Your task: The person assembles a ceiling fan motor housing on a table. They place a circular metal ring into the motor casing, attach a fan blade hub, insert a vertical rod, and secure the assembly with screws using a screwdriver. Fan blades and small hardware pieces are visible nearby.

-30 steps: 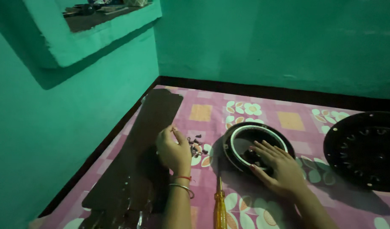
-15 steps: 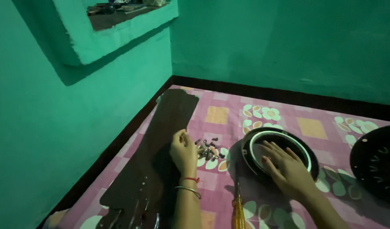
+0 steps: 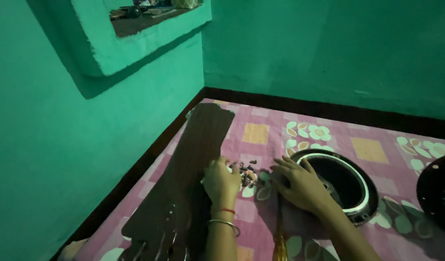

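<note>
Lying between both hands, the small screws (image 3: pixel 247 175) are touched by the left hand (image 3: pixel 221 182), loosely curled, nothing seen grasped; the right hand (image 3: pixel 299 186) rests flat, fingers spread, just beside.

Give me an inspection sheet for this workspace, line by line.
Surface: pink floral floor mat.
Job's things: pile of small screws between the hands; round black motor housing at right.
Clutter: brown fan blade, orange-handled screwdriver, black disc at the edge.
Grippers: left hand curled at the screws; right hand spread flat beside the housing.
Cables: nothing seen.
Surroundings: green walls, wall niche holding small items.
</note>
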